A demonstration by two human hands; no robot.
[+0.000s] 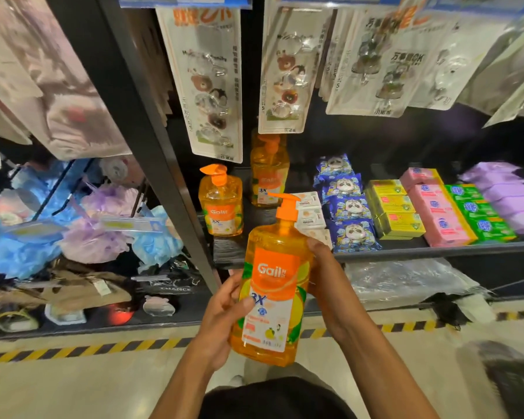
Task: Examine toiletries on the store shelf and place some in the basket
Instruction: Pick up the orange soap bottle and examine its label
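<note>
I hold an orange pump bottle (273, 285) with a "Gail" label upright in front of the shelf, label facing me. My left hand (224, 316) grips its lower left side, thumb across the label. My right hand (327, 276) wraps the upper right side from behind. Two more orange pump bottles stand on the black shelf (406, 251): one at the front left (221, 204) and one further back (269, 170). The basket is not clearly seen; a dark blurred shape (511, 385) sits at the lower right.
Boxed and wrapped soaps line the shelf: blue panda packs (347, 207), yellow boxes (394, 208), pink boxes (436, 207), green boxes (478, 210), purple packs (508, 192). Hook packs (212, 86) hang above. Bath puffs (82, 225) fill the left bay. Striped tape (73, 349) marks the floor.
</note>
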